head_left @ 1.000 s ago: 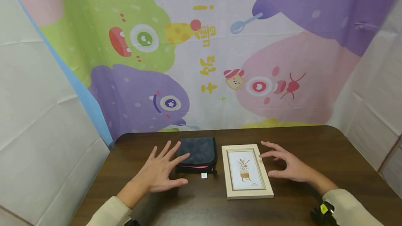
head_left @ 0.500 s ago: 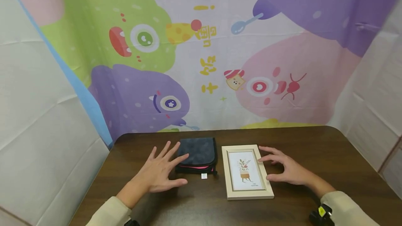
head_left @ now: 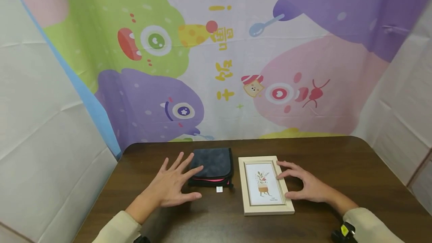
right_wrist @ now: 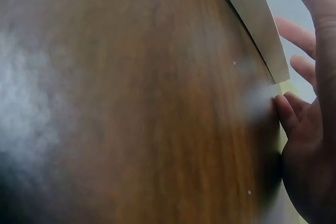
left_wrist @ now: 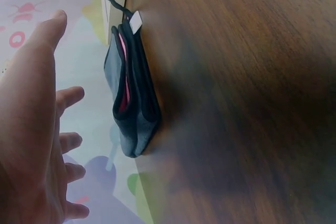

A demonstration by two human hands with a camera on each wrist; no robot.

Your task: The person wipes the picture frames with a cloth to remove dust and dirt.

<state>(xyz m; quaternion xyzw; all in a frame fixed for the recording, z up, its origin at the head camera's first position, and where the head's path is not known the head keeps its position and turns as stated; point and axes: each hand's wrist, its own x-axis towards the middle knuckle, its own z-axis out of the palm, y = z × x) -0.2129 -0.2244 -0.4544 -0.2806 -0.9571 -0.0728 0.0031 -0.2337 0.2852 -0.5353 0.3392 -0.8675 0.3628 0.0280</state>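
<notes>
A dark blue-grey folded pouch (head_left: 212,163) with black trim, a pink inner layer and a small white tag lies on the brown table (head_left: 216,220). Above its left side hovers my left hand (head_left: 170,185), fingers spread; the left wrist view shows that hand apart from the pouch (left_wrist: 131,87). To the pouch's right, a cream picture frame (head_left: 248,209) lies face up, with a plant picture inside. At the frame's right edge is my right hand (head_left: 312,186), fingers slightly bent and thumb apart; fingertips and thumb tip overlap the border, but contact is unclear.
A cartoon-printed cloth (head_left: 233,55) hangs behind the table's back edge. White sheets stand at the left (head_left: 44,123) and right (head_left: 405,104). A black wrist device (head_left: 342,233) sits at the right sleeve.
My right hand has moved left and slightly nearer to me, reaching the picture frame's right edge. My left hand, the pouch and the frame stay in place.
</notes>
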